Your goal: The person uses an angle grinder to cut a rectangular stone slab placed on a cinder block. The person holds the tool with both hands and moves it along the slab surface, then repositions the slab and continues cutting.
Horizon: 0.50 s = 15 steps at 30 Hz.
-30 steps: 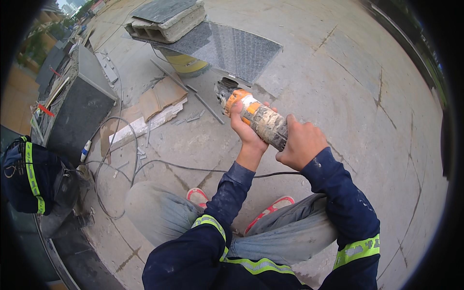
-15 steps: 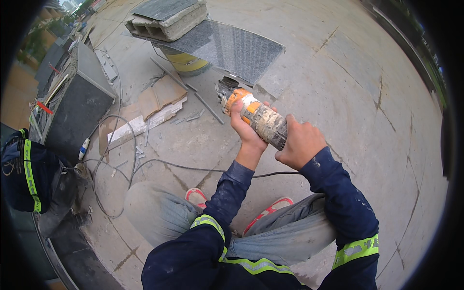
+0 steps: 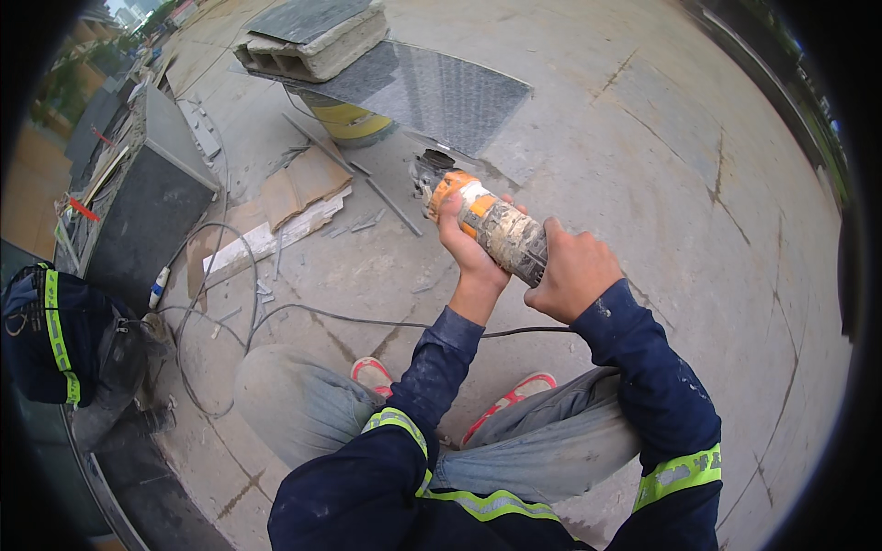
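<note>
A dusty orange and grey angle grinder (image 3: 496, 224) is held between both of my hands, its head pointing up and to the left. My left hand (image 3: 470, 246) is closed around the body behind the orange collar. Around the rear end, my right hand (image 3: 581, 274) is closed, with the thumb along the casing. The dark disc and guard (image 3: 435, 162) are close to the near edge of a polished grey stone slab (image 3: 450, 96); whether they touch it I cannot tell. A black cord (image 3: 524, 330) runs away to the left below my wrists.
A hollow concrete block (image 3: 335, 55) weighs down the slab, which rests on a yellow-banded bucket (image 3: 354, 124). Cardboard (image 3: 308, 186), stone strips (image 3: 393, 206) and coiled cable lie on the concrete floor. At left, a person in a reflective jacket (image 3: 55, 331) crouches beside a dark stone-faced block (image 3: 147, 202).
The slab and surroundings sit slightly further left in the picture. Both hands keep their hold on the angle grinder, almost unmoved.
</note>
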Tool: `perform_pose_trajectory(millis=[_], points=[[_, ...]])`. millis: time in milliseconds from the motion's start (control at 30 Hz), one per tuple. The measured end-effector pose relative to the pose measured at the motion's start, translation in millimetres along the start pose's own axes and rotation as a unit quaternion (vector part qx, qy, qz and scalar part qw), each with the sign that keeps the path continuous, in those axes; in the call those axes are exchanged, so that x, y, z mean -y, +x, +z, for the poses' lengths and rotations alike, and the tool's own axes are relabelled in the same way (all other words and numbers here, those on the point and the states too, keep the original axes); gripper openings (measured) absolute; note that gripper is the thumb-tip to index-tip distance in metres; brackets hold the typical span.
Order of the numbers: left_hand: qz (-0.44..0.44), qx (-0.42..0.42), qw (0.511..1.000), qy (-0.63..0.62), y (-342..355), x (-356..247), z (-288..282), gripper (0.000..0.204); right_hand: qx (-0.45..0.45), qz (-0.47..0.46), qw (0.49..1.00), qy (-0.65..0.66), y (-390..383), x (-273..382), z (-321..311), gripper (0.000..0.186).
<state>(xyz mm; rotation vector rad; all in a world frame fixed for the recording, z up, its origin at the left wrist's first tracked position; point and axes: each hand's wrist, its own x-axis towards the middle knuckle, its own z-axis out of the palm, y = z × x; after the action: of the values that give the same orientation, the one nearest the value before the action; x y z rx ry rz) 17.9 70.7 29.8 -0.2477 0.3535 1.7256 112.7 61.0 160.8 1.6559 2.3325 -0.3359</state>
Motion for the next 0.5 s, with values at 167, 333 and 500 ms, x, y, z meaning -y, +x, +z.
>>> perform_pose_trajectory(millis=[167,333,500], points=[[0.009,-0.006,1.000,-0.010,0.5,6.0,3.2,0.051,-0.021,-0.015,1.000,0.005,2.5,-7.1,-0.6,0.044],[0.018,-0.006,1.000,-0.005,0.6,3.0,3.0,0.049,-0.025,-0.031,0.999,0.000,3.7,-7.5,0.6,0.038],[0.028,0.001,1.000,-0.010,3.4,2.3,1.9,0.053,-0.036,-0.036,0.999,-0.006,7.8,-7.9,3.2,0.040]])
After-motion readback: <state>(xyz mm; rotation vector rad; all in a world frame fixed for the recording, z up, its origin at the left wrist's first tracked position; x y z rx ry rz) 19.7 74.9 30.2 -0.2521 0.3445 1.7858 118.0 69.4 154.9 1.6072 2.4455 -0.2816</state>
